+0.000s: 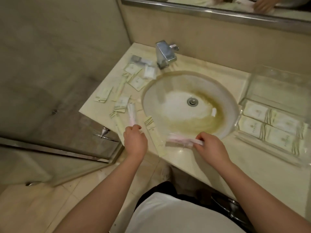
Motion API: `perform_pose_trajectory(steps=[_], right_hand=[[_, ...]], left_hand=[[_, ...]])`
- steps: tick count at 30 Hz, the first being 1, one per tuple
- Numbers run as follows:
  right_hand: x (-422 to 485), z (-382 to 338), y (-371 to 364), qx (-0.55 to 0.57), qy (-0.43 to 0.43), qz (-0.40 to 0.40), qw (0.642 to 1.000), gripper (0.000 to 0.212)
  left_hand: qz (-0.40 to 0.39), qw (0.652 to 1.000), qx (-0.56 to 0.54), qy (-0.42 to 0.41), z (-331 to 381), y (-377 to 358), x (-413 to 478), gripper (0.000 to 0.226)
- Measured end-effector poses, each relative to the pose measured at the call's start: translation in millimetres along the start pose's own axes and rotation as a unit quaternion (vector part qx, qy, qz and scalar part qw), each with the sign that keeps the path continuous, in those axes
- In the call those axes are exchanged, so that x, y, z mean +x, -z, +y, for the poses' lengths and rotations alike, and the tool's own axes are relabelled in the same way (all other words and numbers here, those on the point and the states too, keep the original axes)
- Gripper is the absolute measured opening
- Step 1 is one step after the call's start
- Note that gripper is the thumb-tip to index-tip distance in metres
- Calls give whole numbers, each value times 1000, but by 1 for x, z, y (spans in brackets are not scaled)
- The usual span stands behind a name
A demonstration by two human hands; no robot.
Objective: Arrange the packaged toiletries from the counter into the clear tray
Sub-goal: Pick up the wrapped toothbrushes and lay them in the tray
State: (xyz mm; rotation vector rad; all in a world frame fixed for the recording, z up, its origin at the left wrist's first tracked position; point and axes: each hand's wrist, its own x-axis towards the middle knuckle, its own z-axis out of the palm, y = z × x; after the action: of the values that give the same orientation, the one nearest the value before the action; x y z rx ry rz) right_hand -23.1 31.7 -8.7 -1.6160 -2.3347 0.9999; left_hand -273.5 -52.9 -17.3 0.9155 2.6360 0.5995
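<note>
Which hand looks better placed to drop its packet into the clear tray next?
The right hand. It already pinches a pink packet and is nearer the clear tray on the right; the left hand is across the sink.

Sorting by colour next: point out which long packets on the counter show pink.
Two: the packet pinched by the left hand, and the packet in the right hand. Others are cream.

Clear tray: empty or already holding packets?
Partly filled. The clear tray holds flat packets in rows; more packets lie on the counter left of the sink.
</note>
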Motion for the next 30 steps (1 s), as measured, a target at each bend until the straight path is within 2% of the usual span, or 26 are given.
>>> perform_pose_trajectory(steps=[5, 9, 14, 17, 20, 22, 30], right_hand=[[8, -23, -4, 90, -46, -45, 994, 9], [23, -43, -9, 146, -83, -47, 985, 5], [33, -60, -5, 210, -141, -69, 965, 9], [39, -64, -3, 252, -169, -63, 951, 5], [43, -68, -2, 283, -181, -54, 940, 6], [44, -70, 0, 304, -185, -46, 933, 5], [30, -58, 23, 373, -196, 16, 907, 3]], left_hand=[[-24, 999, 19, 21, -10, 1, 27, 38], [-59, 997, 22, 45, -7, 1, 49, 45], [-116, 987, -7, 108, -6, 9, 63, 22], [-140, 985, -40, 97, -5, 25, 65, 7], [-154, 977, -117, 92, -1, 41, 59, 19], [-171, 968, -163, 82, 5, 50, 52, 18], [-276, 931, -236, 27, 61, 59, 22, 13]])
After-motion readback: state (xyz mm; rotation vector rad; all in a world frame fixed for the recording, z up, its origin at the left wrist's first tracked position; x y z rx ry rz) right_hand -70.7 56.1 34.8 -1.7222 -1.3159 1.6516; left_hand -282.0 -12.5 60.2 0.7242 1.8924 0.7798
